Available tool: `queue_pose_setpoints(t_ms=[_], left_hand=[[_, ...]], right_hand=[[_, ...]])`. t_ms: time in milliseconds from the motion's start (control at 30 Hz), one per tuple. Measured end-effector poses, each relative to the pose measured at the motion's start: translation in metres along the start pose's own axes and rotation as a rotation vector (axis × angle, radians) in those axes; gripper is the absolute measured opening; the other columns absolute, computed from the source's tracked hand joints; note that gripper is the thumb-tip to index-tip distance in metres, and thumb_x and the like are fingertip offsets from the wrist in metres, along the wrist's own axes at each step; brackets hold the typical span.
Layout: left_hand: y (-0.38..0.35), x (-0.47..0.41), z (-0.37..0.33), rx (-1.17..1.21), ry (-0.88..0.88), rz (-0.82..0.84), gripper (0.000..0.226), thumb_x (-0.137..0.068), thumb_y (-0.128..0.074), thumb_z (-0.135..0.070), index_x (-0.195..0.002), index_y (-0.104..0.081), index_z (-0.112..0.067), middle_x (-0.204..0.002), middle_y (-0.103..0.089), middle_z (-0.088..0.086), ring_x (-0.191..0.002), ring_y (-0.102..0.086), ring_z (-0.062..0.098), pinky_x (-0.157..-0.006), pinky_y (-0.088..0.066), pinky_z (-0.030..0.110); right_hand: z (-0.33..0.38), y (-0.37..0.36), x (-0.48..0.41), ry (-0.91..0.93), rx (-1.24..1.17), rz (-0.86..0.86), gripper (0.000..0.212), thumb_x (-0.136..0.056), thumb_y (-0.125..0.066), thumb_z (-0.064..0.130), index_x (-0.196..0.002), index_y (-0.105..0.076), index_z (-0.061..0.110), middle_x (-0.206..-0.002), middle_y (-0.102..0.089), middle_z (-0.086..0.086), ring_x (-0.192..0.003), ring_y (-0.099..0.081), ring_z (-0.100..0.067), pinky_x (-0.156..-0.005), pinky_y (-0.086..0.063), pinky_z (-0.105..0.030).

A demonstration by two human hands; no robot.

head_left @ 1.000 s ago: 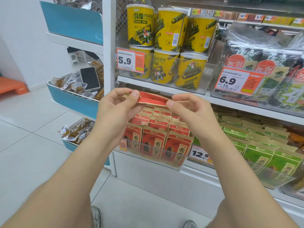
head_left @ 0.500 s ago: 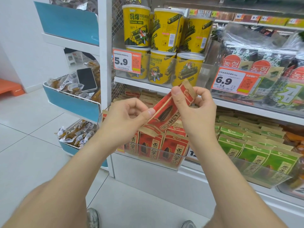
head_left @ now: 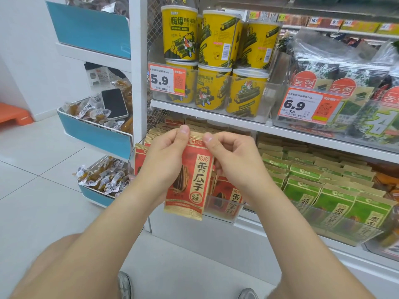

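In front of me stands a white shelf post [head_left: 138,67]. Left of it, blue-fronted wire racks [head_left: 95,137] sit in tiers, a phone [head_left: 114,103] lying in the middle one. Further left runs a white wall [head_left: 28,61], an orange step stool [head_left: 15,114] at its foot. Pale glossy floor tiles [head_left: 43,190] spread below the post. Right of it, a white shelf board [head_left: 205,114] carries yellow tubs [head_left: 216,39]; lower down sit green packets [head_left: 313,190]. The light is even.

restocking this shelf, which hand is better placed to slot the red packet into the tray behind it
Probably the left hand: it grips the red packet along its side, while the right hand only pinches the top corner.
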State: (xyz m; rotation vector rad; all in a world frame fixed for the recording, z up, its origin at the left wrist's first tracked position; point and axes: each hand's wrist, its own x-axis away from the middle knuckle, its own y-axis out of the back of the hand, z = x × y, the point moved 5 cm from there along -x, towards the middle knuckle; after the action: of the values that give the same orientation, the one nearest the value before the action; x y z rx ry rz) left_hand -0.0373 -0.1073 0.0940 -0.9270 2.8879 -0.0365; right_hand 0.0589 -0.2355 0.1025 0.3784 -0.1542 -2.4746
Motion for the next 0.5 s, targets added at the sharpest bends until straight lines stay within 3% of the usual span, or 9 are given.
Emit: queue_pose_setpoints(t_ms=[67, 133, 267, 333, 400, 467, 500], left_hand=[[-0.004, 0.001, 0.000, 0.088, 0.036, -0.013, 0.046, -0.114, -0.045, -0.041, -0.113, -0.073, -0.004, -0.088, -0.080, 0.011, -0.075, -0.078, 0.022, -0.070, -0.065, 0.035], [-0.008, 0.002, -0.001, 0.159, 0.047, -0.013, 0.045, -0.114, -0.046, -0.041, -0.112, -0.075, -0.006, -0.090, -0.081, 0.013, -0.078, -0.078, 0.024, -0.072, -0.066, 0.037], [-0.008, 0.004, -0.008, 0.058, 0.067, 0.070, 0.045, -0.111, -0.049, -0.047, -0.102, -0.079, -0.014, -0.089, -0.082, 0.011, -0.077, -0.080, 0.023, -0.070, -0.065, 0.033], [-0.006, 0.005, -0.010, -0.094, 0.089, 0.190, 0.050, -0.109, -0.050, -0.050, -0.104, -0.079, -0.010, -0.093, -0.083, 0.011, -0.081, -0.081, 0.025, -0.074, -0.066, 0.034], [-0.006, 0.009, -0.007, -0.202, 0.124, 0.304, 0.050, -0.109, -0.051, -0.047, -0.111, -0.079, -0.005, -0.096, -0.083, 0.010, -0.081, -0.082, 0.022, -0.065, -0.063, 0.029], [-0.006, 0.012, -0.005, -0.203, 0.123, 0.332, 0.045, -0.110, -0.053, -0.043, -0.110, -0.080, -0.006, -0.095, -0.083, 0.009, -0.077, -0.081, 0.019, -0.056, -0.058, 0.022], [-0.006, 0.011, -0.005, -0.177, 0.105, 0.310, 0.043, -0.110, -0.053, -0.042, -0.108, -0.081, -0.009, -0.096, -0.084, 0.008, -0.081, -0.082, 0.020, -0.060, -0.061, 0.024]], right_hand=[[0.000, -0.001, 0.000, -0.022, -0.077, 0.002, 0.033, -0.108, -0.064, 0.029, -0.091, -0.073, 0.001, -0.065, -0.071, 0.006, -0.054, -0.062, -0.001, -0.054, -0.047, -0.016], [0.000, -0.001, 0.000, -0.045, -0.166, -0.001, 0.035, -0.108, -0.064, 0.029, -0.092, -0.072, -0.001, -0.067, -0.072, 0.001, -0.056, -0.065, -0.006, -0.054, -0.049, -0.018], [0.000, 0.005, -0.001, -0.023, -0.205, -0.161, 0.032, -0.105, -0.069, 0.028, -0.094, -0.076, -0.002, -0.076, -0.077, -0.010, -0.066, -0.072, -0.019, -0.061, -0.057, -0.032], [-0.004, 0.016, -0.002, 0.005, -0.220, -0.320, 0.031, -0.106, -0.069, 0.026, -0.089, -0.076, 0.000, -0.078, -0.079, -0.013, -0.067, -0.073, -0.020, -0.061, -0.059, -0.037], [-0.005, 0.027, -0.002, 0.053, -0.169, -0.455, 0.030, -0.106, -0.070, 0.028, -0.086, -0.078, 0.006, -0.082, -0.079, -0.019, -0.070, -0.071, -0.022, -0.065, -0.061, -0.051], [-0.003, 0.032, -0.004, 0.056, -0.136, -0.491, 0.021, -0.105, -0.071, 0.030, -0.094, -0.078, 0.014, -0.085, -0.080, -0.016, -0.075, -0.075, -0.023, -0.073, -0.063, -0.056], [-0.004, 0.031, -0.006, 0.021, -0.148, -0.457, 0.015, -0.105, -0.071, 0.030, -0.102, -0.077, 0.017, -0.086, -0.081, -0.012, -0.080, -0.078, -0.023, -0.079, -0.065, -0.057]])
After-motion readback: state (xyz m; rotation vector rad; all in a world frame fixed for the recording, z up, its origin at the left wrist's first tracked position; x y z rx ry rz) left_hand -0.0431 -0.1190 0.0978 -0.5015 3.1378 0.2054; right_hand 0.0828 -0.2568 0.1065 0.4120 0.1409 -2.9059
